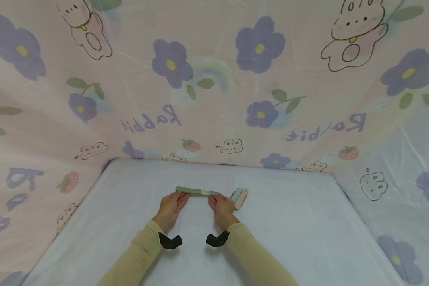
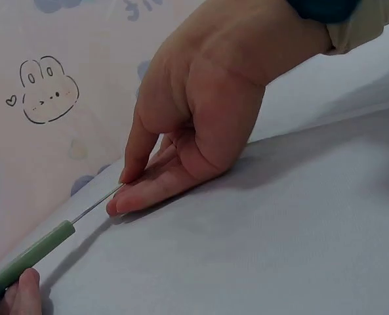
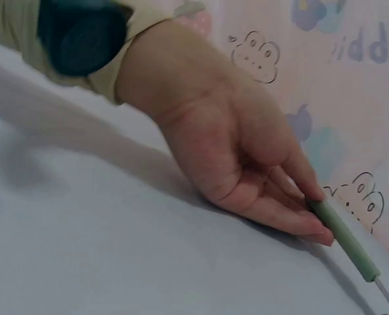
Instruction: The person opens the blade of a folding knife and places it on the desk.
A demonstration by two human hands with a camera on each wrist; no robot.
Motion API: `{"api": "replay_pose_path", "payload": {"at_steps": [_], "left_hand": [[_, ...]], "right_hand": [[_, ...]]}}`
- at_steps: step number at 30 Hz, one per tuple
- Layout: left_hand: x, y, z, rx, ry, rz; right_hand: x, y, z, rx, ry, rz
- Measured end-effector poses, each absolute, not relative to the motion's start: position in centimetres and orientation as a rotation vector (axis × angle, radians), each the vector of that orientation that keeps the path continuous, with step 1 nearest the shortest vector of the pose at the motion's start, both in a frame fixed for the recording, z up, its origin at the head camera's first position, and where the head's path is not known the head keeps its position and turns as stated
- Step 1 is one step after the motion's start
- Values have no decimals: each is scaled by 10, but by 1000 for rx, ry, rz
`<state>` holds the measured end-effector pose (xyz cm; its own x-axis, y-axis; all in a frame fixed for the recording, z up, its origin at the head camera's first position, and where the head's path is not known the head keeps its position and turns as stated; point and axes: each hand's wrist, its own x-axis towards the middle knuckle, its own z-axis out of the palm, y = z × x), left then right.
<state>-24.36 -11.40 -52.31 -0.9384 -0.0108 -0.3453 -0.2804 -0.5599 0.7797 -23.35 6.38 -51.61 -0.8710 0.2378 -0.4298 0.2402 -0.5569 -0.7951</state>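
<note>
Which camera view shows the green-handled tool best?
The head view: the whole green-handled tool, handle and metal blade, spans between left hand and right hand. The left wrist view shows blade and part of the handle; the right wrist view, mostly handle.

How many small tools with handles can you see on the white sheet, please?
3: a green-handled knife held at both ends by the left hand and right hand, plus a mint one and a pink one lying together just right of the right hand.

Pale table (image 1: 307,238) backed by pink rabbit-and-flower printed cloth (image 1: 214,99).
</note>
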Motion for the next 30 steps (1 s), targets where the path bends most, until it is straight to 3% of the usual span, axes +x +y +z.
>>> {"api": "replay_pose_path", "payload": {"at_steps": [30], "left_hand": [[-253,-106,-516,-746,1435,2522]], "right_hand": [[-240,57,-516,909,1508,-2649]]}}
